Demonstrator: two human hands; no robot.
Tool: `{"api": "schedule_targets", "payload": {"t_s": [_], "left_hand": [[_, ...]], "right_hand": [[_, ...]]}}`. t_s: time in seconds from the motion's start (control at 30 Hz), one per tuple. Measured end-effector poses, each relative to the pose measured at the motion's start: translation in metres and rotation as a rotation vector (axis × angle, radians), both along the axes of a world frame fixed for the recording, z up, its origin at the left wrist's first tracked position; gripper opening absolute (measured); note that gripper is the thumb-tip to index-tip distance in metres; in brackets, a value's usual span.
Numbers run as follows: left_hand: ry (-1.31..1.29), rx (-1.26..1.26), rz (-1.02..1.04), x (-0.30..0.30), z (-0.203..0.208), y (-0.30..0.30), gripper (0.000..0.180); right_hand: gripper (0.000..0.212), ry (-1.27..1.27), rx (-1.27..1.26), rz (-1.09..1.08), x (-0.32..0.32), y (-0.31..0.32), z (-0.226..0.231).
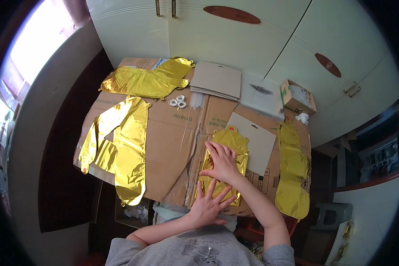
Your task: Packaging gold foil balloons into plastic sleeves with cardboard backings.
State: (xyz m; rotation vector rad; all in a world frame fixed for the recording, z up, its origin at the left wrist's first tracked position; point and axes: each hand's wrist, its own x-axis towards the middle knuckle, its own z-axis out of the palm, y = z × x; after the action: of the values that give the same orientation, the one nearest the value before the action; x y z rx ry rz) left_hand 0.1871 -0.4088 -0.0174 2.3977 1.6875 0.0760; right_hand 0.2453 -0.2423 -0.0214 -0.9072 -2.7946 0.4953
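One flat gold foil piece (242, 162) is laid just right of centre on the cardboard-covered surface (166, 133), long axis pointed away from the wearer. Its mid-left part is covered by the right hand (223, 166), thumb held apart from the fingers; its near end by the left hand (207, 205), fingers splayed. Tabbed far end: ahead and rightward of the right fingertips, that hand nearer. A grey card panel (260, 144) is seen along the right edge.

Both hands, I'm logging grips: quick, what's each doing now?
Left hand: open, spread over the gold foil piece.
Right hand: open, over the same piece.
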Motion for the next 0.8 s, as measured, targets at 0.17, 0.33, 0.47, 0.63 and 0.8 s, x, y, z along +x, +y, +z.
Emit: {"api": "schedule_targets", "payload": {"t_s": [0.17, 0.33, 0.47, 0.63, 0.8], "left_hand": [[0.005, -0.018, 0.001, 0.001, 0.001, 0.000, 0.103], [0.022, -0.016, 0.003, 0.001, -0.001, 0.000, 0.105], [0.030, -0.006, 0.008, 0.002, -0.001, -0.001, 0.106], [0.036, -0.001, 0.011, 0.002, -0.003, -0.002, 0.106], [0.031, -0.009, 0.009, 0.003, -0.002, -0.002, 0.105]], "right_hand": [[0.101, 0.053, 0.032, -0.046, -0.005, 0.004, -0.005], [0.088, 0.074, -0.024, -0.093, -0.013, 0.018, -0.001], [0.080, 0.120, 0.020, -0.132, -0.021, 0.033, -0.004], [0.072, 0.193, -0.020, -0.172, -0.027, 0.045, -0.015], [0.061, 0.240, -0.046, -0.234, -0.033, 0.049, -0.017]]}}
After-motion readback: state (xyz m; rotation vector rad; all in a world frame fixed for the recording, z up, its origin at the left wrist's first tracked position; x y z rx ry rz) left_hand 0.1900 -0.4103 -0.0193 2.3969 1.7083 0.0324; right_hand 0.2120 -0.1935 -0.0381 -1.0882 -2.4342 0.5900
